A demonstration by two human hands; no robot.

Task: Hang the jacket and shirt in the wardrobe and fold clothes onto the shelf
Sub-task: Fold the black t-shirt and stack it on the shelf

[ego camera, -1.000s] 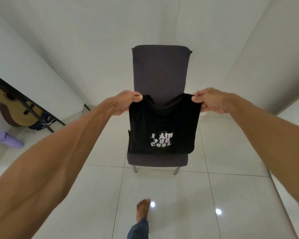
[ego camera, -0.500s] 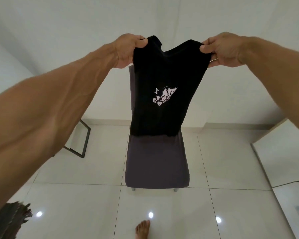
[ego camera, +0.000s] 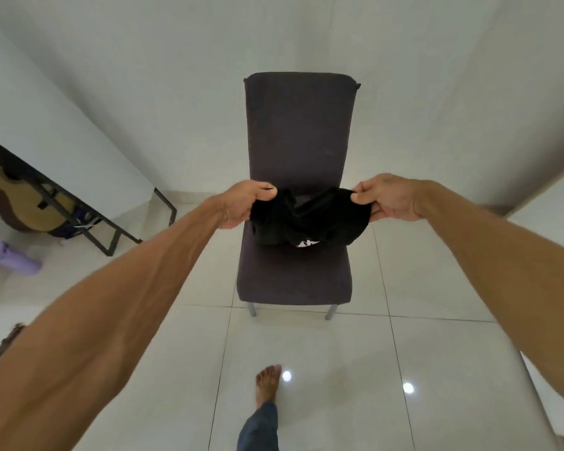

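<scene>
Head view: black T-shirt brought down onto the chair seat

Half a second ago we held the black T-shirt (ego camera: 308, 219) up high, hanging full length in front of the chair (ego camera: 295, 177) with its white print showing. Now we have dropped both arms, and the cloth lies bunched on the seat, its lower part folded under so that only a sliver of the print peeks out at the front edge.

Our left hand (ego camera: 245, 203) pinches one shoulder corner between thumb and curled fingers; our right hand (ego camera: 386, 198) pinches the other corner the same way. Both grips are closed on the fabric, and the neckline sags between them, just above the seat.

We judge this to be the start of folding: the seat serves as the surface, and the shirt's body has been doubled by the lowering. The fold looks loose and uneven, so the next move probably calls for smoothing or re-laying before the sleeves go in.

No wardrobe or shelf is in sight. A guitar (ego camera: 20, 200) leans under the table (ego camera: 46, 135) at left, well apart, with a purple bottle (ego camera: 10, 257) near it on the tiles.
</scene>
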